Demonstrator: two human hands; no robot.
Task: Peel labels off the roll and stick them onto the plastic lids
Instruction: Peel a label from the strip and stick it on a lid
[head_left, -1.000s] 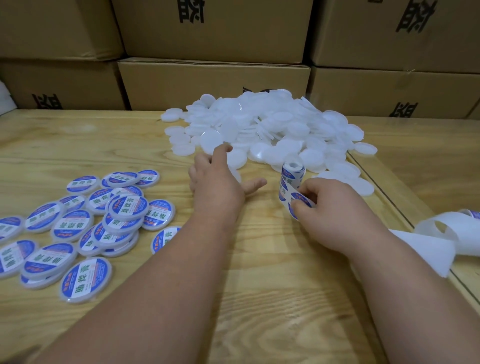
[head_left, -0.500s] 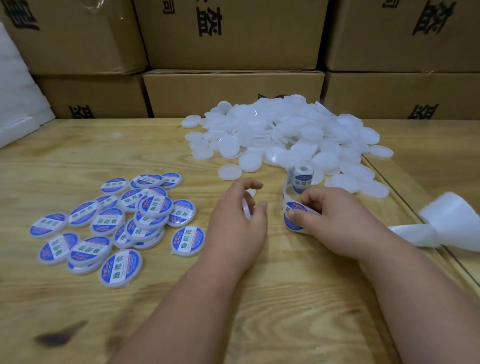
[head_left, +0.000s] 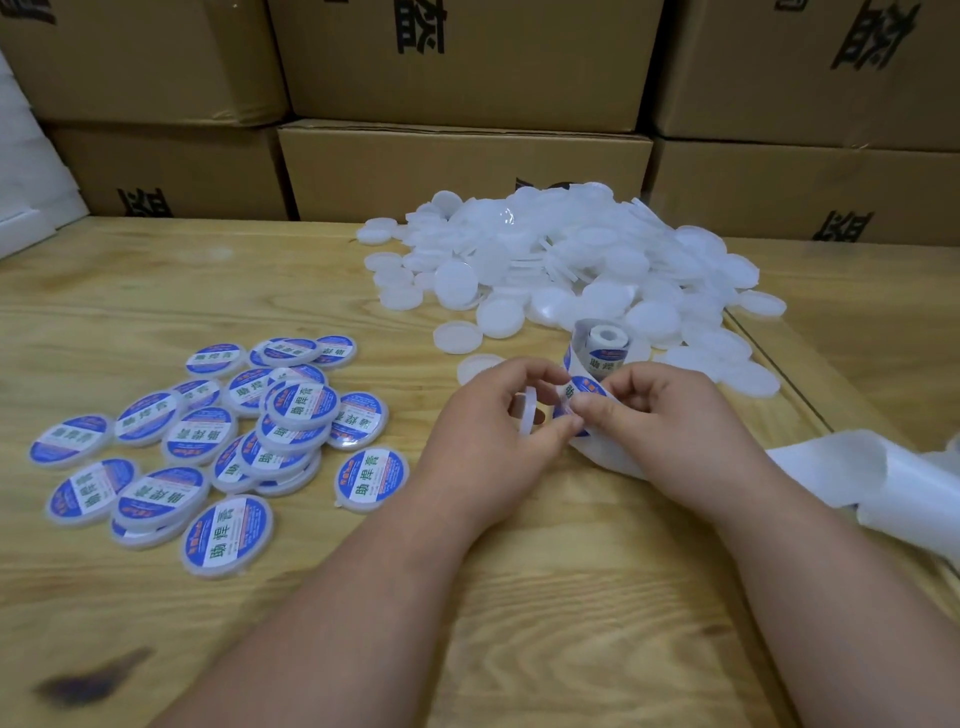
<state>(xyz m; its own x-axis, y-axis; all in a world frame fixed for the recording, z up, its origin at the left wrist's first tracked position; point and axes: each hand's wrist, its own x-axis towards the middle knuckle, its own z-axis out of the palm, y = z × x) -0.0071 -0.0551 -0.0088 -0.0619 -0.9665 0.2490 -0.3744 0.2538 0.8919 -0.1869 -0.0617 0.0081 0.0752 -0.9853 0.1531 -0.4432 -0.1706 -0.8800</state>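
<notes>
— Near the middle of the bench (head_left: 156, 270), what are the hands doing?
— Left hand (head_left: 493, 441) grips a blank white lid (head_left: 530, 413) on edge between thumb and fingers, lifted off the wood. Right hand (head_left: 670, 431) pinches the strip of labels (head_left: 582, 395) just beside that lid, with a blue and white label curling over its fingertips. Both hands nearly touch.

— Where's the roll?
— Label roll (head_left: 605, 345) stands upright just behind the hands, at the near edge of the blank pile, its strip running down into the right hand.

— And the unlabelled lids?
— Heap of plain white lids (head_left: 571, 260) toward the far edge, right of centre, with a few loose ones spread out at its near side. One lies flat just behind the left hand.

— Finished ones?
— Labelled lids (head_left: 208, 436) lie on the left half of the bench, some overlapping or stacked, labels up, blue rim with a white band of printed characters.

— Anything else?
— Empty white backing paper (head_left: 893, 483) trails from under the right hand off toward the right edge. Cardboard boxes (head_left: 457, 156) with black printed characters are stacked along the far edge, and something white (head_left: 26, 171) stands at the far left corner; I can't tell what it is
</notes>
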